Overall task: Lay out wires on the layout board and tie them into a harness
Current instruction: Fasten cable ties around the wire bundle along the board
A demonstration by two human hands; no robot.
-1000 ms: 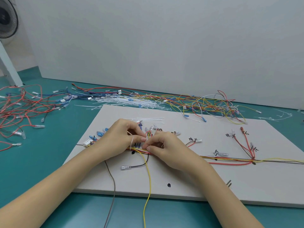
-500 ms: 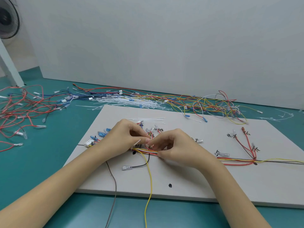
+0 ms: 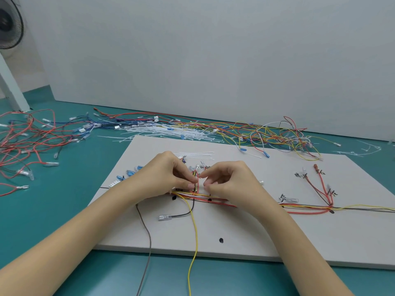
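Your left hand at the frame's centre pinches the upright branch of wires where it leaves the bundle on the board. Keep that grip firm. Your right hand, fingers curled, seems to hold nothing; whether a tie is threaded, I cannot tell. Cinch it snug against the trunk.

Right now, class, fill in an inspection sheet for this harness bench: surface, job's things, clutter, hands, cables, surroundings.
Surface: teal table under a white layout board.
Job's things: wire bundle laid along the board; spare ties on it.
Clutter: loose wires and cable ties behind the board.
Hands: left hand pinches a branch of wires; right hand curled, grip unclear.
Cables: yellow wire and grey wire trail off the near edge.
Surroundings: white wall, fan.
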